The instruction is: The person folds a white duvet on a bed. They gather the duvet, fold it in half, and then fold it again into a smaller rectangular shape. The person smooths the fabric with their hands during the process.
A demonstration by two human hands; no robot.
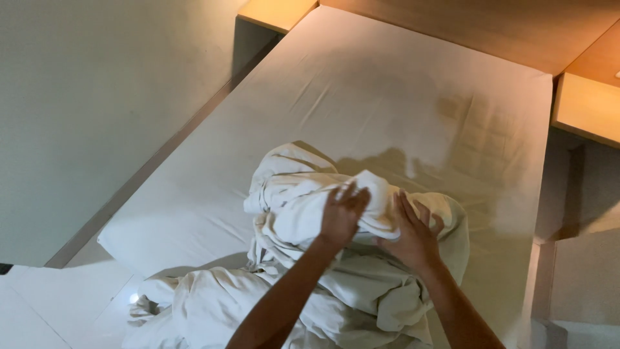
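Both hands work a bunched white sheet (pixel 323 258) heaped on the bed (pixel 413 110), toward six o'clock of the mattress; the left hand (pixel 342 216) has its grip clamped on a raised fold at the top of the bundle; the right hand (pixel 413 236) lies flat against the cloth just at three o'clock of it, fingers spread apart; a white pillow (pixel 168 239) rests at nine o'clock of the heap, touching it; wooden bedside shelves (pixel 584 106) flank the head end at twelve o'clock
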